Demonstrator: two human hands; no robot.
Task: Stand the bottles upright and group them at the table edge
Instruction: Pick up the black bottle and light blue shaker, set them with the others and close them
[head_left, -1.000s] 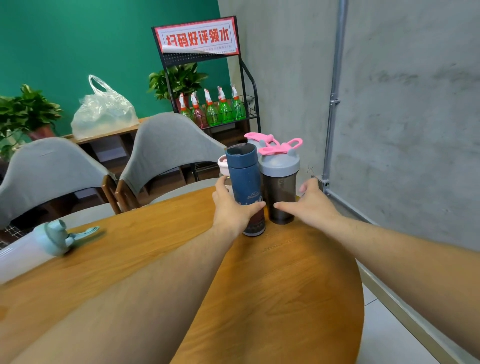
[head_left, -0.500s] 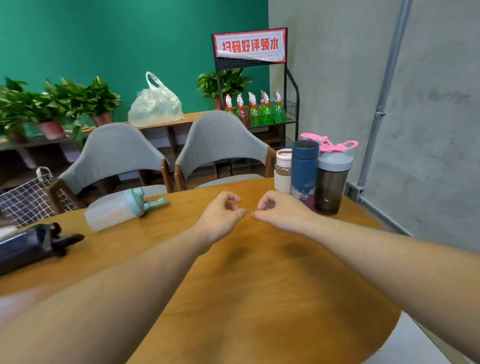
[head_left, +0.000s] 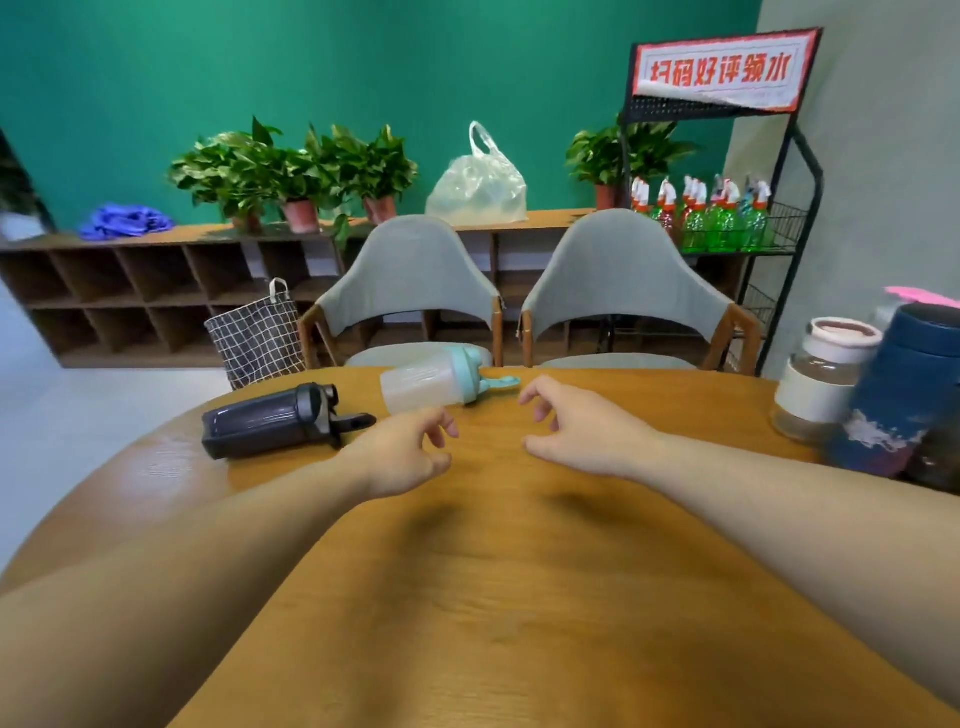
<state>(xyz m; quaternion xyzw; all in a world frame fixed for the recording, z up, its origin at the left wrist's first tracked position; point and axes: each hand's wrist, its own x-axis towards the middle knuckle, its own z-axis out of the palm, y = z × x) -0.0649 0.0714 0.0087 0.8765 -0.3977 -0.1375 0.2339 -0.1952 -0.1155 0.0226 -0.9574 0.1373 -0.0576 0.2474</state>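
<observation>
Two bottles lie on their sides on the round wooden table (head_left: 519, 597): a clear bottle with a teal lid (head_left: 436, 383) at the far edge, and a black bottle (head_left: 275, 420) to its left. At the right edge stand a glass jar with a white lid (head_left: 821, 376), a dark blue bottle (head_left: 904, 389) and, behind it, a pink-lidded bottle (head_left: 922, 297), mostly cut off. My left hand (head_left: 402, 451) hovers just in front of the teal-lidded bottle, fingers loosely apart, empty. My right hand (head_left: 582, 426) hovers to its right, empty too.
Two grey chairs (head_left: 410, 270) (head_left: 618, 270) stand behind the table. A checked basket (head_left: 254, 343) sits on the floor at the left. Further back are a wooden shelf with plants and a plastic bag, and a wire rack (head_left: 795, 208) of green spray bottles.
My hands let go of the upright bottles and moved left toward the lying ones. The view swung left, so the upright group now sits at the right edge of the frame.
</observation>
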